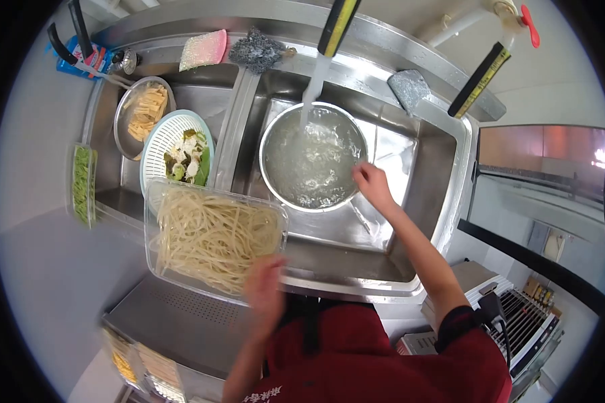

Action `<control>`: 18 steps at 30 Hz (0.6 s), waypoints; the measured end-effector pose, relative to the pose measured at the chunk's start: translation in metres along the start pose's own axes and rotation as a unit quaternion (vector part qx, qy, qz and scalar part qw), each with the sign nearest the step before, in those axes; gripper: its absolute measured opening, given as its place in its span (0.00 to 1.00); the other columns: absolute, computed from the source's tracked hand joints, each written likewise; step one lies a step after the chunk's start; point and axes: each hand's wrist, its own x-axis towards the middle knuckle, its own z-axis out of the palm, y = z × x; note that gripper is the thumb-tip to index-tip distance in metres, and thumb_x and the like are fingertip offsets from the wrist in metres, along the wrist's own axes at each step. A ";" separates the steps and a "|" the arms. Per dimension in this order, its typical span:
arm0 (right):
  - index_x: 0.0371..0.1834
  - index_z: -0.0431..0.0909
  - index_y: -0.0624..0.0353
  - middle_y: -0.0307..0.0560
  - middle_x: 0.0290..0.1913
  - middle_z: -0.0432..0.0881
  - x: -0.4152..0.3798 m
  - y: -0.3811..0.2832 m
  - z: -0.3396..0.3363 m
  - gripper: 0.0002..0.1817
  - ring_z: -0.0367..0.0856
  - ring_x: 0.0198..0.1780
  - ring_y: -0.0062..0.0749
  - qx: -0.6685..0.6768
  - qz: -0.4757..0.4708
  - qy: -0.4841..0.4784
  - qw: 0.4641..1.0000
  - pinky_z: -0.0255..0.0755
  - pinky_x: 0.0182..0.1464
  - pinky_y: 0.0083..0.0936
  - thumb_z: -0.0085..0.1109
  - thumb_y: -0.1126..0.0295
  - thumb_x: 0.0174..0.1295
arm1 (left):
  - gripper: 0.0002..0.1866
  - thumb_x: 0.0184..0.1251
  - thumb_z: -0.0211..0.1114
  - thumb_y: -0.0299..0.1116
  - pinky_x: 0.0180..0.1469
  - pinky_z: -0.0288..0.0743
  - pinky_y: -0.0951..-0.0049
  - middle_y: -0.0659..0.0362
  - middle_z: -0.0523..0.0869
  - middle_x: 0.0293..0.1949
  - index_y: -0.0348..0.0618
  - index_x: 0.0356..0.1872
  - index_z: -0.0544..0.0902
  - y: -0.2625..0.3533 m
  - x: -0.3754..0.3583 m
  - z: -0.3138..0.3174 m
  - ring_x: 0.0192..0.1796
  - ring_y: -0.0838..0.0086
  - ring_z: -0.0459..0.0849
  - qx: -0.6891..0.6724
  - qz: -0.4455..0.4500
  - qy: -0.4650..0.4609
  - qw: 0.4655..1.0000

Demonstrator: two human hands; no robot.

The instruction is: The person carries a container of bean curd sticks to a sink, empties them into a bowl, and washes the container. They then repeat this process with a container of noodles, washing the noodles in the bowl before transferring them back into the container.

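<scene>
A round metal bowl (269,176) full of rippling water stands in the right sink basin, under a stream of water (318,77) running from the tap hose. My right hand (371,183) has its fingers closed at the bowl's right rim. Smeared by motion, my left hand (265,289) is by the lower right corner of a clear plastic container (152,252). Wide, flat, pale noodles (215,235) fill that container, which rests across the sink's front edge. Whether the left fingers touch it cannot be made out.
A white colander (156,156) with greens and pale pieces sits in the left basin, beside a metal bowl of yellowish strips (146,111). On the back ledge lie a pink sponge (204,50), a steel-wool scrubber (257,50) and a grey pad (410,91). Another tap (479,79) hangs at right.
</scene>
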 end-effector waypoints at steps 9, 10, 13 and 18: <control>0.32 0.73 0.64 0.55 0.37 0.74 0.074 0.014 0.038 0.12 0.72 0.39 0.46 -0.074 -0.166 0.146 0.972 0.66 0.45 0.33 0.53 0.67 0.46 | 0.26 0.49 0.55 0.23 0.59 0.51 0.64 0.47 0.63 0.54 0.37 0.53 0.61 -0.132 0.124 0.141 0.58 0.56 0.59 0.119 0.006 0.125 0.985; 0.33 0.73 0.64 0.55 0.37 0.74 0.065 0.028 0.025 0.13 0.72 0.40 0.46 -0.021 -0.076 0.201 0.976 0.66 0.44 0.33 0.54 0.68 0.45 | 0.27 0.48 0.56 0.22 0.59 0.51 0.62 0.45 0.62 0.54 0.36 0.53 0.61 -0.136 0.131 0.138 0.58 0.54 0.58 0.139 0.017 0.172 0.975; 0.33 0.69 0.68 0.58 0.35 0.73 0.061 0.124 0.015 0.17 0.72 0.39 0.48 -0.133 0.079 0.237 0.959 0.67 0.42 0.35 0.59 0.67 0.44 | 0.27 0.47 0.55 0.20 0.59 0.51 0.63 0.47 0.62 0.54 0.38 0.53 0.62 -0.128 0.123 0.130 0.57 0.56 0.59 0.151 0.044 0.192 0.969; 0.36 0.63 0.63 0.56 0.32 0.73 0.074 0.155 0.035 0.14 0.75 0.30 0.50 -0.319 0.085 0.062 0.942 0.69 0.33 0.40 0.50 0.68 0.50 | 0.26 0.48 0.53 0.19 0.59 0.51 0.64 0.49 0.62 0.55 0.39 0.53 0.62 -0.124 0.103 0.122 0.58 0.59 0.59 0.096 -0.010 0.190 0.977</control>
